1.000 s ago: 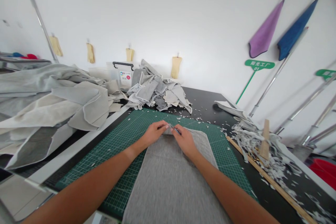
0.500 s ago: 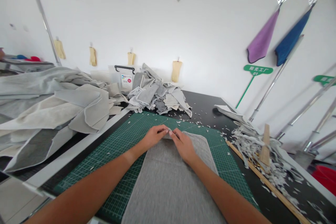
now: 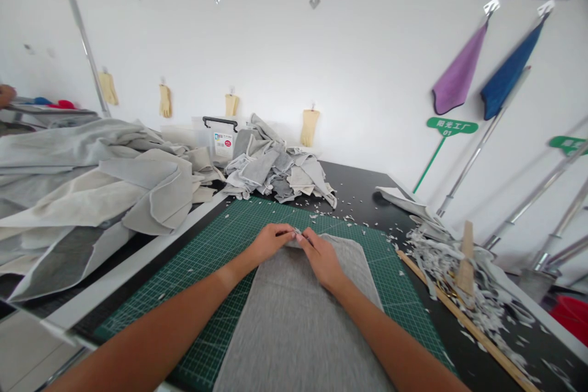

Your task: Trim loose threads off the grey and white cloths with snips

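A long piece of grey fabric [image 3: 298, 324] lies over the green cutting mat [image 3: 197, 294], reaching down to the bottom of the view. At its far edge my left hand [image 3: 274, 241] pinches the cloth between thumb and fingers. My right hand [image 3: 319, 254] grips the same edge just beside it, and the fingertips of both hands nearly meet. The edge is lifted a little there, with its far right corner flat on the mat. What lies between the fingertips is too small to make out clearly.
Large grey fabric sheets [image 3: 101, 177] are heaped at the left. Behind the mat a pile of cloth scraps [image 3: 271, 162] sits before a clear plastic box [image 3: 220, 141]. Shredded trimmings [image 3: 482, 300], a wooden strip [image 3: 463, 318] and a wooden piece [image 3: 467, 263] are at the right.
Both hands keep their hold on the fabric's far edge, with only a slight shift of the fingers. The whole view has moved down slightly in the frame.
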`<state>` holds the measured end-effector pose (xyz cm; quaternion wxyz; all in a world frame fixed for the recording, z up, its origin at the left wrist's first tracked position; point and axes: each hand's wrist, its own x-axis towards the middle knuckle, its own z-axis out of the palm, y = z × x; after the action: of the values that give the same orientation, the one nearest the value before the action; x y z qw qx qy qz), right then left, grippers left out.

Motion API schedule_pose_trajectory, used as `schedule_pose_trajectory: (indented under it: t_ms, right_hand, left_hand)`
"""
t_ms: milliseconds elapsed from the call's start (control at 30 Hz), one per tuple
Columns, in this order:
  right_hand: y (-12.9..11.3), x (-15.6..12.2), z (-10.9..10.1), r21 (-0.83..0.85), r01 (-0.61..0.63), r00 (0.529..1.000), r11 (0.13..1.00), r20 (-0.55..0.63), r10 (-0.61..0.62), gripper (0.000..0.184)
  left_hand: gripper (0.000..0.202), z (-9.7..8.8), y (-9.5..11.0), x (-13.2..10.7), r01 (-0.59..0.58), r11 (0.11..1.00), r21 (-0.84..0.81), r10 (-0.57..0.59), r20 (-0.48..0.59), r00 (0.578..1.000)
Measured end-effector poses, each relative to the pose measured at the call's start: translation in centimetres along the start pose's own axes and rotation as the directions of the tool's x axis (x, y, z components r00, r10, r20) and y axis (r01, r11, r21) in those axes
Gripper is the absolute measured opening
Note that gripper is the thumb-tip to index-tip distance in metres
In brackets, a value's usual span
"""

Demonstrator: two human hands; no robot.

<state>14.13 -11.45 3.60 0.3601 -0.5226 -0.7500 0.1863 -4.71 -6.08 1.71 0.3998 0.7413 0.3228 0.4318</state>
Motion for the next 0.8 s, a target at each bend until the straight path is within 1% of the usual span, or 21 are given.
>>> schedule_pose_trajectory:
  t_ms: [167,467,600,800]
  right_hand:
    - [0.31,0.05,0.08,0.013,0.008,1.0,1.0,0.007,-0.008,0.032]
    - [0.62,0.24,0.27,0.045,0.003,1.0,0.999,-0.005,-0.003,0.033]
    - [0.7,0.25,0.28,0.042,0.004,1.0,0.999,-0.004,-0.004,0.033]
    - [0.67,0.24,0.3,0.029,0.01,1.0,1.0,-0.001,-0.01,0.032]
  left_hand:
    - [0.028,-0.03,-0.08,-0.02,0.013,1.0,-0.012,-0.013,0.007,1.0]
    - [0.03,0.0,-0.11,0.09,0.031,0.999,0.028,-0.031,0.002,1.0]
    - [0.03,0.06,-0.25,0.06,0.019,0.999,0.03,-0.019,0.014,1.0]
    - [0.03,0.06,-0.35,0.07,0.031,0.999,0.042,-0.031,0.015,0.999]
